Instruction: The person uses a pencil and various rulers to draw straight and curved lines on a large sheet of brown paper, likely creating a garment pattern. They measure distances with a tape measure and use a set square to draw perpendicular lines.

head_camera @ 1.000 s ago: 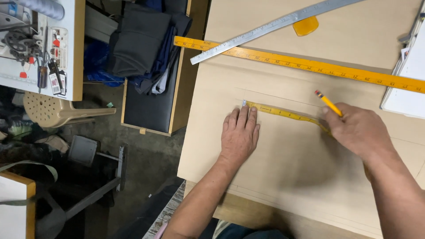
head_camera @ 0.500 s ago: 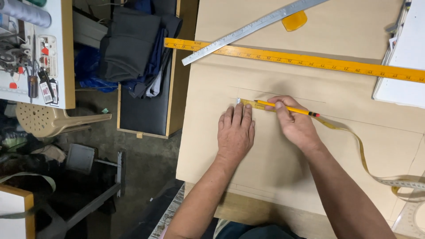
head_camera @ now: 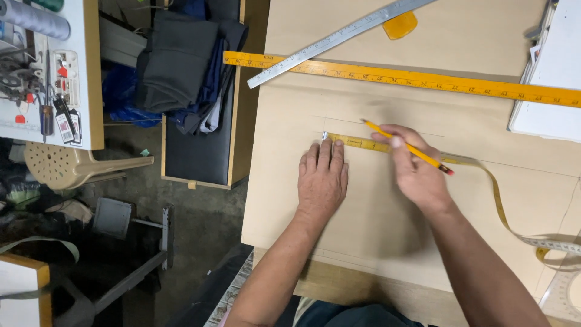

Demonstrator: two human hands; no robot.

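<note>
While left hand (head_camera: 322, 178) stays flat pinning tape measure (head_camera: 363, 143), right hand (head_camera: 417, 169) fingers gripping pencil (head_camera: 407, 146), seemingly shifted slightly right

table (head_camera: 339, 297), brown paper (head_camera: 387, 72), rulers on top

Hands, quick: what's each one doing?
Left hand: open, flat, pinning the tape measure end.
Right hand: closed, holding a pencil.

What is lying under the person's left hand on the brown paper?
The left hand lies flat on the brown paper, fingertips pressing the metal end of the yellow tape measure. Whatever pencil lines lie beneath the palm are covered.
</note>
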